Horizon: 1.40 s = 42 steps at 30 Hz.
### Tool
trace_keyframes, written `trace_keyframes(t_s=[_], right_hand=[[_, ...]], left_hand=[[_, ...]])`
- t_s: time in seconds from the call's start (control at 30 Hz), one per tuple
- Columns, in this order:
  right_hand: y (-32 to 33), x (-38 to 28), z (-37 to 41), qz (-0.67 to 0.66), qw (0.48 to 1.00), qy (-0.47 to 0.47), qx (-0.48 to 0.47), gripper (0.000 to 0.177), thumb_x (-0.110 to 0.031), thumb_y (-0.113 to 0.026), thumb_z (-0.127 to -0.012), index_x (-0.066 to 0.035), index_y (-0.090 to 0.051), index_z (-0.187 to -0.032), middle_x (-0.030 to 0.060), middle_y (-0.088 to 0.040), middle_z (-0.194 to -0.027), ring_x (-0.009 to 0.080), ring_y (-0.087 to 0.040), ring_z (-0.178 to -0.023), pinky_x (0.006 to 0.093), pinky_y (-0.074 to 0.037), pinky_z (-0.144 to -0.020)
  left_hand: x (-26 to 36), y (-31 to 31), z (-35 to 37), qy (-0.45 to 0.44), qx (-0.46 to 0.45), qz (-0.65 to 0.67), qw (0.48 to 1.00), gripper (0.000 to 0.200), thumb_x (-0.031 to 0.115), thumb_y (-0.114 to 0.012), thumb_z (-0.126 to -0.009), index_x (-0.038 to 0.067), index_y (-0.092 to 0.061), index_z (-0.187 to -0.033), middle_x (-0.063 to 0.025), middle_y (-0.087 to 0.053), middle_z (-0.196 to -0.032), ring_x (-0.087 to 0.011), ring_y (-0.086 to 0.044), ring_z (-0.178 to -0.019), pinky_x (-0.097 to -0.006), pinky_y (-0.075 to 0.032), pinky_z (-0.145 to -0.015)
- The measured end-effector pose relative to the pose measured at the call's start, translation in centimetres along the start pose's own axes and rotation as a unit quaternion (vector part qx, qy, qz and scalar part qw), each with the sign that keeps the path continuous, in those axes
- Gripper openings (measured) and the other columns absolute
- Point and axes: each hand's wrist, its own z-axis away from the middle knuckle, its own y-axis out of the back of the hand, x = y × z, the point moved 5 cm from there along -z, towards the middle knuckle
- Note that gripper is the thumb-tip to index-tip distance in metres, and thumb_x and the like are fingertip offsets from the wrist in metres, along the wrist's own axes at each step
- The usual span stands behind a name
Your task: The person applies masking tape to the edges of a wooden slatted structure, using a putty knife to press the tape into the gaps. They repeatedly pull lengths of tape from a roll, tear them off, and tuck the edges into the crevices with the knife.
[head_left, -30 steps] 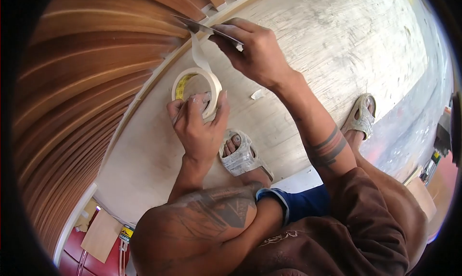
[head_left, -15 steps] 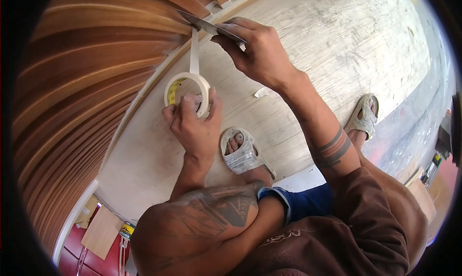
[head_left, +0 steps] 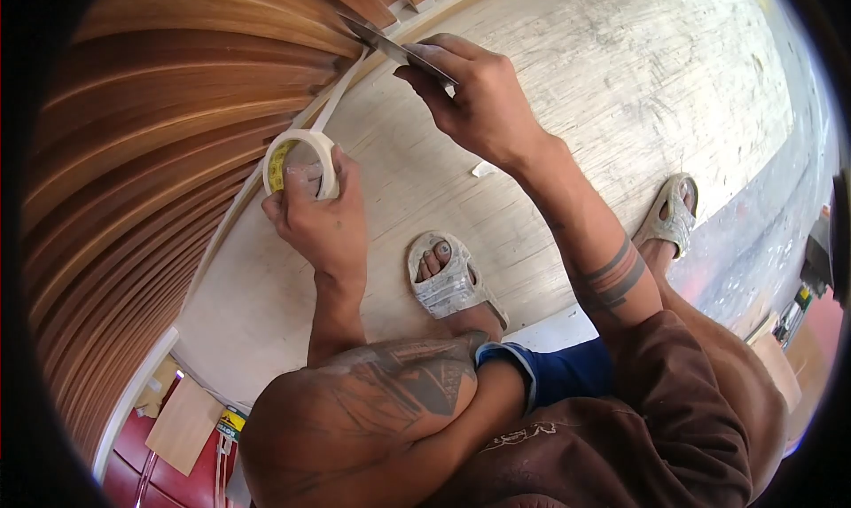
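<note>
My left hand (head_left: 321,224) is closed around a roll of masking tape (head_left: 326,167), its thumb and fingers gripping the ring. From the roll a pale tape strip (head_left: 341,91) runs taut up to the edge of the slatted wood panel (head_left: 177,122). In my right hand (head_left: 483,96) is a putty knife (head_left: 390,47), pinched between thumb and fingers. Its thin metal blade slants up and left, the tip lying over the wooden slats, close above the strip's far end. The panel has curved-looking brown ribs and a light border strip (head_left: 288,136) along its edge.
Whitish, scuffed board (head_left: 612,109) spreads beneath my sandalled feet (head_left: 443,273). A small white scrap (head_left: 483,169) lies on it between my arms. At lower left are a thin wooden sheet (head_left: 184,424) and a yellow-green box (head_left: 231,422); tools (head_left: 792,317) sit at far right.
My left hand has moved left and slightly up with the tape roll, so the strip now slants along the panel's edge. The right hand and putty knife have barely shifted.
</note>
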Motion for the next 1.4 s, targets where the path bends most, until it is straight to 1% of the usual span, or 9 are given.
trace_keyframes(t_s=[0.17, 0.27, 0.33, 0.43, 0.57, 0.67, 1.0, 1.1, 1.4], right_hand=[[-0.6, -1.0, 0.7, 0.016, 1.0, -0.017, 0.002, 0.029, -0.006, -0.075, -0.095, -0.003, -0.073, -0.124, 0.0176, -0.072, -0.105, 0.0431, -0.07, -0.089, 0.0486, -0.059, -0.078], [-0.4, -1.4, 1.5, 0.008, 0.999, -0.029, -0.024, 0.027, -0.004, -0.076, -0.094, -0.002, -0.074, -0.121, 0.0168, -0.072, -0.104, 0.0404, -0.072, -0.087, 0.0464, -0.06, -0.076], [-0.6, -1.3, 2.0, -0.019, 0.998, -0.038, -0.055, 0.026, -0.003, -0.076, -0.094, -0.002, -0.074, -0.12, 0.0164, -0.073, -0.103, 0.0387, -0.072, -0.085, 0.045, -0.06, -0.075], [-0.5, -1.1, 2.5, 0.026, 0.999, 0.0, -0.044, 0.024, -0.001, -0.077, -0.093, -0.001, -0.075, -0.117, 0.0156, -0.073, -0.101, 0.0373, -0.073, -0.082, 0.0425, -0.06, -0.071], [0.6, -0.9, 2.2, 0.06, 0.998, 0.002, -0.028, 0.02, -0.001, -0.08, -0.093, -0.001, -0.077, -0.113, 0.014, -0.077, -0.102, 0.0269, -0.078, -0.082, 0.0359, -0.062, -0.072], [1.5, -0.4, 1.5, 0.071, 0.997, -0.025, -0.034, 0.016, -0.006, -0.082, -0.094, 0.0, -0.079, -0.108, 0.0115, -0.077, -0.096, 0.0241, -0.078, -0.082, 0.0326, -0.061, -0.071], [1.0, -1.1, -0.5, 0.126, 0.989, 0.076, -0.018, 0.018, -0.01, -0.085, -0.093, -0.002, -0.081, -0.108, 0.0108, -0.077, -0.095, 0.0226, -0.076, -0.074, 0.0329, -0.059, -0.062], [0.7, -1.0, -0.9, 0.085, 0.994, 0.064, -0.02, 0.017, -0.01, -0.084, -0.093, -0.002, -0.081, -0.108, 0.0109, -0.077, -0.095, 0.0219, -0.075, -0.072, 0.0331, -0.057, -0.059], [0.1, -0.8, -1.2, 0.089, 0.993, 0.076, -0.032, 0.017, -0.009, -0.084, -0.093, -0.001, -0.081, -0.107, 0.0109, -0.078, -0.096, 0.0209, -0.073, -0.069, 0.0312, -0.058, -0.057]], left_hand=[[-0.5, -0.3, -0.4, 0.004, 0.042, 0.028, 0.999, 0.026, 0.022, -0.088, -0.088, 0.003, -0.071, -0.083, -0.0158, -0.078, -0.082, -0.0373, -0.072, -0.074, -0.0481, -0.056, -0.073], [-0.7, -0.2, -0.8, 0.045, 0.047, 0.054, 0.996, 0.026, 0.023, -0.088, -0.088, 0.003, -0.072, -0.084, -0.0162, -0.077, -0.079, -0.0365, -0.075, -0.07, -0.0463, -0.057, -0.067], [-0.8, -0.5, -0.9, 0.079, 0.029, 0.057, 0.995, 0.028, 0.022, -0.09, -0.084, 0.001, -0.072, -0.092, -0.021, -0.076, -0.085, -0.0448, -0.073, -0.079, -0.0504, -0.059, -0.071], [-1.0, -0.7, -1.1, 0.092, 0.044, 0.061, 0.993, 0.031, 0.027, -0.089, -0.086, 0.002, -0.071, -0.089, -0.0206, -0.074, -0.08, -0.0443, -0.073, -0.073, -0.0498, -0.059, -0.065], [-0.8, -0.8, -1.3, 0.11, 0.042, 0.05, 0.992, 0.034, 0.034, -0.087, -0.087, 0.004, -0.07, -0.086, -0.0184, -0.072, -0.072, -0.0435, -0.071, -0.066, -0.0502, -0.057, -0.061], [0.0, -0.3, -1.6, 0.128, 0.035, 0.045, 0.99, 0.034, 0.034, -0.086, -0.088, 0.004, -0.071, -0.086, -0.0162, -0.07, -0.065, -0.0429, -0.07, -0.061, -0.0509, -0.056, -0.059], [-0.2, -0.2, -2.3, 0.142, 0.016, 0.057, 0.988, 0.033, 0.033, -0.084, -0.09, 0.002, -0.072, -0.086, -0.0172, -0.072, -0.069, -0.0423, -0.073, -0.064, -0.05, -0.058, -0.061], [-0.2, -0.2, -2.5, 0.143, 0.021, 0.052, 0.988, 0.032, 0.033, -0.083, -0.091, 0.003, -0.073, -0.086, -0.0177, -0.072, -0.07, -0.0429, -0.073, -0.065, -0.0506, -0.058, -0.061], [0.0, 0.0, -2.5, 0.16, 0.018, 0.062, 0.985, 0.032, 0.033, -0.083, -0.092, 0.004, -0.072, -0.085, -0.0165, -0.072, -0.069, -0.0432, -0.072, -0.066, -0.0506, -0.058, -0.062]])
